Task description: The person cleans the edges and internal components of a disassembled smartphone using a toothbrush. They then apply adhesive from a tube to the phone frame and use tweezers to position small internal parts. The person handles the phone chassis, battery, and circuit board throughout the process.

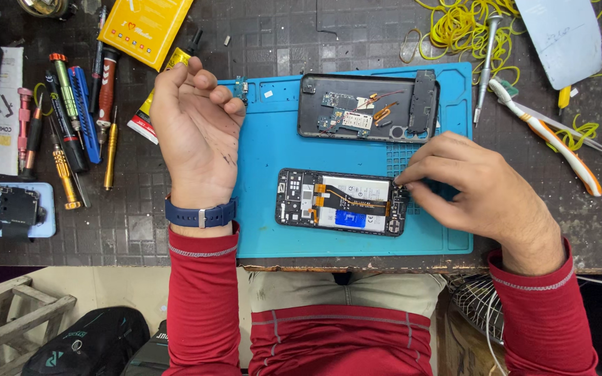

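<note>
An opened phone (343, 201) lies on the blue work mat (266, 150), showing its battery and orange flex cables. My right hand (475, 188) rests at the phone's right end, fingertips pinched together against its edge; whether it holds a small part I cannot tell. My left hand (196, 129) lies on the mat's left edge, fingers loosely curled, holding nothing that I can see. Behind the phone lies a black back housing (367, 108) with small circuit boards in it.
Several screwdrivers (71, 118) lie in a row at the left, beside a glue tube (156, 90) and a yellow packet (144, 28). Yellow rubber bands (465, 28), a metal screwdriver (485, 66) and tweezers (552, 132) are at the right. A blue phone case (8, 209) sits far left.
</note>
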